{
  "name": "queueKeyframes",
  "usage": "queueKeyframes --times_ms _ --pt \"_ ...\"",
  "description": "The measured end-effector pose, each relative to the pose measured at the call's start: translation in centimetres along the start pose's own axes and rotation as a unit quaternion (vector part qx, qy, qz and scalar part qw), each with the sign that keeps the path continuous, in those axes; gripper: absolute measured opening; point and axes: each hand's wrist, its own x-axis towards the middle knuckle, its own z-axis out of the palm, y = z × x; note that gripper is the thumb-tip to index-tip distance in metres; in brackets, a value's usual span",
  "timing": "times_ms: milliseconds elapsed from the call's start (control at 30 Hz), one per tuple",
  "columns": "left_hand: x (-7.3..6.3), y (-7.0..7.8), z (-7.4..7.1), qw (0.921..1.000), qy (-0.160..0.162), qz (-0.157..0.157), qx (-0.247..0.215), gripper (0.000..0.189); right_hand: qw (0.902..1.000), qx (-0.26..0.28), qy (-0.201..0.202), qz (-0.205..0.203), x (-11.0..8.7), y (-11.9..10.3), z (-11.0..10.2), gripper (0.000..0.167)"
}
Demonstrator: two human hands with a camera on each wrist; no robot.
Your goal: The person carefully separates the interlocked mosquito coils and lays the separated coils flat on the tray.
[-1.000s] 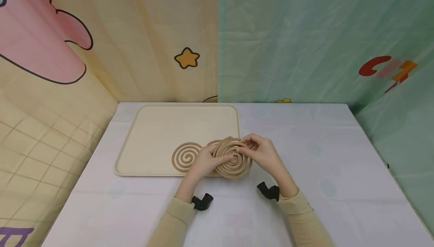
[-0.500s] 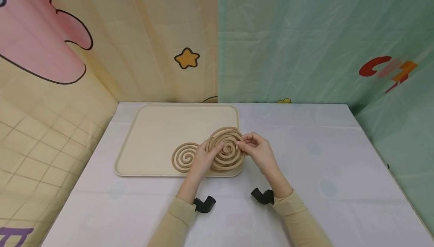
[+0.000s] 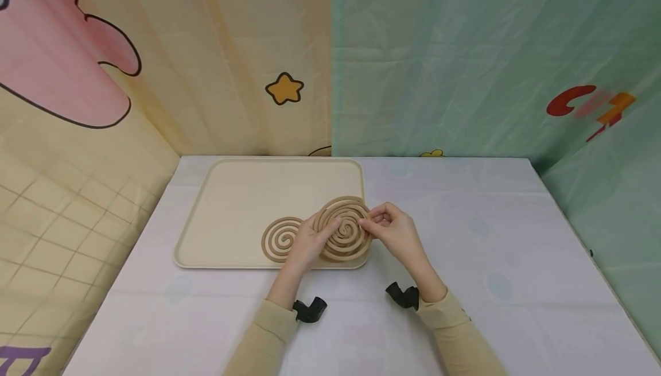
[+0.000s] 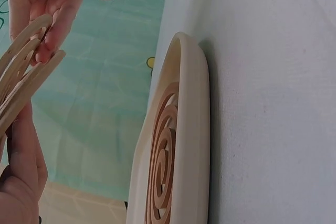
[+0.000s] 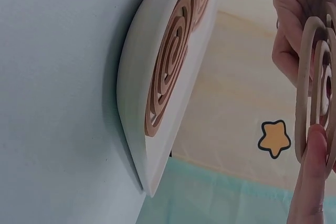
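A brown mosquito coil is held up over the tray's near right corner, apparently as interlocked spirals with several strands spread apart. My left hand grips its left side, thumb across the front face. On the opposite rim, my right hand pinches an outer strand between thumb and fingers. Seen edge-on in the left wrist view, the held coil shows gaps between its layers. Another mosquito coil lies flat on the tray, partly behind my left hand. Below the held one, a further coil lies on the tray.
The cream tray with a low raised rim sits on the left half of the table, which has a white cloth. Printed curtains hang behind the table and at its sides. Black wrist mounts sit at both wrists.
Both hands have shifted the held coil up and left from its lower position, and its face has turned. Over the last half second it dips only slightly. The coil at left stays put.
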Motion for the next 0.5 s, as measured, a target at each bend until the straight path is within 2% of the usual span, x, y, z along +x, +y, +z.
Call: queueKeyframes --times_ms 100,233,500 --pt "0.0 -0.1 0.0 1.0000 -0.001 0.000 0.003 0.034 0.9999 -0.004 0.002 -0.014 0.0 -0.1 0.1 0.027" --pt "-0.2 0.0 -0.2 0.9994 -0.025 0.006 0.023 0.037 0.9995 -0.004 -0.005 -0.030 0.1 -0.1 -0.1 0.026" --pt "-0.1 0.3 -1.3 0.9926 -0.090 0.010 0.081 0.041 0.9952 0.048 -0.084 0.014 0.7 0.5 -1.1 0.023"
